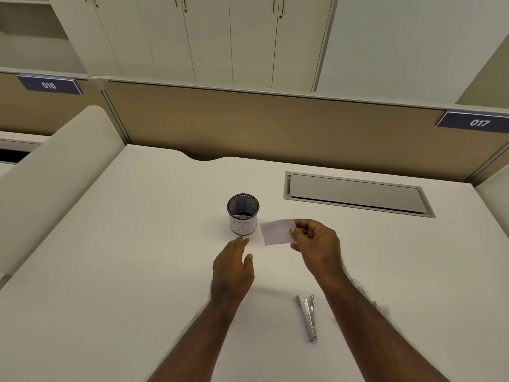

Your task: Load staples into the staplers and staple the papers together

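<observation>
- Cream-white desk (pixel 137 271) fills the view, seen from above by the person working at it.
- Right hand (pixel 316 244) pinches a small pale slip of paper (pixel 276 232) by its right edge, thumb on top, holding it just above the desk; a tiny mark near its middle may be a staple.
- Left hand (pixel 234 268) hovers with fingers loosely spread and nothing in it, fingertips just below a mesh pen cup (pixel 243 213).
- Silver stapler (pixel 308 317) lies nearer the person, under the right forearm, well apart from the paper; its arms look slightly splayed.
- Judgement: to do this well, keep the sheets squared in the pinch, take the stapler with the free hand, and press near a corner.
</observation>
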Demonstrator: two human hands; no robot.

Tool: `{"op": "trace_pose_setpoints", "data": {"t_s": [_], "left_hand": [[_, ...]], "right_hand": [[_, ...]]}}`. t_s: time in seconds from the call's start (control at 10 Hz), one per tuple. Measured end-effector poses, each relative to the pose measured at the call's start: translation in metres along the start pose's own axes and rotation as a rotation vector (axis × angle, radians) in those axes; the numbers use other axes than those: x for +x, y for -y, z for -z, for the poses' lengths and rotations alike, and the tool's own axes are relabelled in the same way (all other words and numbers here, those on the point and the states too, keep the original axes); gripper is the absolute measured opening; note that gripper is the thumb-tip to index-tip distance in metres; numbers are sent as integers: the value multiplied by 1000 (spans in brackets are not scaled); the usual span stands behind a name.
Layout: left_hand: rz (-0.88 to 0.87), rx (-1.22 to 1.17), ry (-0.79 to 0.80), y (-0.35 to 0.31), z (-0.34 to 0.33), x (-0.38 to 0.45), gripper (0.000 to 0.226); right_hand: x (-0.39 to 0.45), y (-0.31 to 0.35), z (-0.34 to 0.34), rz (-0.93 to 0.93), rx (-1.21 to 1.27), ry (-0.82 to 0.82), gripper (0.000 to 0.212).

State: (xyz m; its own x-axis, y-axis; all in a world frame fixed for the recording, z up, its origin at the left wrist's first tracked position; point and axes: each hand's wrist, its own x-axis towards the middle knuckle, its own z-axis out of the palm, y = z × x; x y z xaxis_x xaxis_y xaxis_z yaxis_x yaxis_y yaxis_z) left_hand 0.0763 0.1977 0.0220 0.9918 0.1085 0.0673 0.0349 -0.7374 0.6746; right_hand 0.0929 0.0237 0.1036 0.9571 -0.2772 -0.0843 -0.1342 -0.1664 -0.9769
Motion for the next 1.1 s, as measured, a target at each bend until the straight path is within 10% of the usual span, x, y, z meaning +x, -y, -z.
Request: {"op": "trace_pose_setpoints", "data": {"t_s": [0.3, 1.1], "left_hand": [[-34, 503, 222, 51, -28, -6, 63], [-123, 535, 177, 82, -50, -6, 62]], "right_hand": [[43, 7, -62, 297, -366, -5, 14], [91, -26, -133, 611, -1148, 182, 22]]}}
